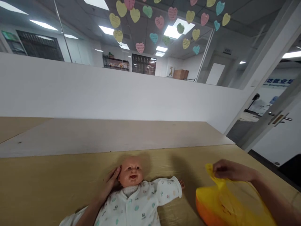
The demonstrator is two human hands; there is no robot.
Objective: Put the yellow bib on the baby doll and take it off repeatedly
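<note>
A baby doll (132, 201) in a white patterned romper lies face up on the tan table. Against the side of its head rests my left hand (113, 179), fingers stretched out and flat. Off to the right, my right hand (227, 170) is closed on the gathered top of a yellow plastic bag (218, 197). Something orange shows through the lower part of the bag; what it is I cannot make out. The doll's legs fall outside the lower edge of the view.
The tan tabletop (42, 185) meets a pale strip (113, 135) and a white low wall (117, 97) with glass above. Heart-shaped notes (159, 22) are stuck on the glass. At the right, beyond the table's edge, a door (277, 135) stands open near a black object (291, 169).
</note>
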